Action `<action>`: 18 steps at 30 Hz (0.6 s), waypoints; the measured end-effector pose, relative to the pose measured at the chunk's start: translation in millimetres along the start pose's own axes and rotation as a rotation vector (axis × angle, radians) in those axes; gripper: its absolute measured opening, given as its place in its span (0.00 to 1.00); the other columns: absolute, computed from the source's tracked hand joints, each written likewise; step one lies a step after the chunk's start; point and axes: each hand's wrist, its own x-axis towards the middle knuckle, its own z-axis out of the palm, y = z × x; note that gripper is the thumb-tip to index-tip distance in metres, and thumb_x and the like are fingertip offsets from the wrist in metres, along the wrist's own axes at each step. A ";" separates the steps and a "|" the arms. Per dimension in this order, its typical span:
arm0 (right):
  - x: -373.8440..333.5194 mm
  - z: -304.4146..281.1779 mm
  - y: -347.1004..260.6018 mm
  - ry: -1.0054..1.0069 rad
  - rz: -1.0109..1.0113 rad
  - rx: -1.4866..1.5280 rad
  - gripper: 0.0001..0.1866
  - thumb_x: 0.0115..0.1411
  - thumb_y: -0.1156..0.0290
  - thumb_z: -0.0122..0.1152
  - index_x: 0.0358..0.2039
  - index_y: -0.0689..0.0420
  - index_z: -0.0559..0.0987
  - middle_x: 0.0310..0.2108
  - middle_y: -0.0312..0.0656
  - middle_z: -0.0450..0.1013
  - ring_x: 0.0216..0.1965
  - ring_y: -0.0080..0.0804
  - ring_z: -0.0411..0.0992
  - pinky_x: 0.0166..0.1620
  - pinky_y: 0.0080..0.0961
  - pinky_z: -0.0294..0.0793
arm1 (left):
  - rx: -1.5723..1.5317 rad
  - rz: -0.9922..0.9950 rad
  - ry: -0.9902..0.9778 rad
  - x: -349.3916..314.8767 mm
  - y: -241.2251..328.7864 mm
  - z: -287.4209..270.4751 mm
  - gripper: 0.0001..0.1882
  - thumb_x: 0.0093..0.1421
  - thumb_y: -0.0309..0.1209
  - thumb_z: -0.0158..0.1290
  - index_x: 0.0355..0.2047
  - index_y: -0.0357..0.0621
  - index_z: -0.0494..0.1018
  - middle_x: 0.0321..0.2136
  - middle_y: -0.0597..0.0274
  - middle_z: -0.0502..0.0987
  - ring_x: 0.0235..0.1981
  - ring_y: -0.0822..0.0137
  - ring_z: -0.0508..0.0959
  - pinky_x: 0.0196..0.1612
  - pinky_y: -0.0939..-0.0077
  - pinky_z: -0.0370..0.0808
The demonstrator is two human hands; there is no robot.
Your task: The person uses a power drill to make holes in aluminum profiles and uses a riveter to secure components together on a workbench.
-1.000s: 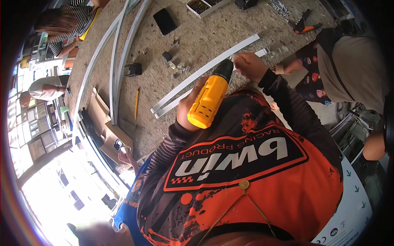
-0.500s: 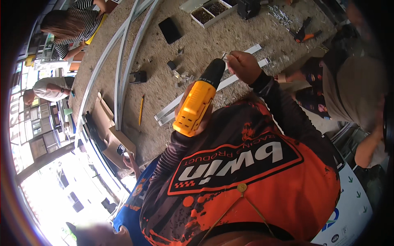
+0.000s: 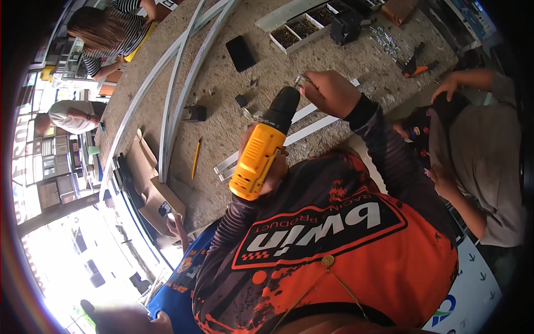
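Observation:
A yellow and black cordless drill (image 3: 258, 158) points away from me, with my left hand (image 3: 276, 173) wrapped around it. Just beyond the drill's black nose, my right hand (image 3: 332, 93) pinches a small shiny metal piece (image 3: 301, 82); its exact kind is too small to make out. The metal piece is very close to the drill tip, and I cannot tell whether they touch. Beneath my hands, two pale metal strips (image 3: 312, 135) lie side by side on the rough workbench (image 3: 217, 142). Small metal offcuts (image 3: 248, 114) are scattered beside the drill.
Long metal strips (image 3: 173, 92) cross the bench at left, near a pencil (image 3: 196, 158) and an open cardboard box (image 3: 158, 195). Farther off are a black phone-like slab (image 3: 240, 54), a divided screw box (image 3: 303, 30), a black battery-like block (image 3: 345, 28) and orange-handled pliers (image 3: 414, 67). People stand left and right.
The view has shifted slightly. My right hand and the metal piece are a little farther from the drill's nose. At right, another person's arms have moved into fuller view.

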 end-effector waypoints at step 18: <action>-20.2 11.8 -14.4 -0.027 0.373 0.491 0.14 0.72 0.64 0.50 0.34 0.61 0.75 0.22 0.35 0.70 0.23 0.22 0.67 0.30 0.26 0.68 | 0.193 0.176 -0.029 -15.6 -5.5 1.9 0.43 0.52 0.15 0.62 0.68 0.44 0.58 0.43 0.58 0.77 0.41 0.66 0.80 0.47 0.77 0.78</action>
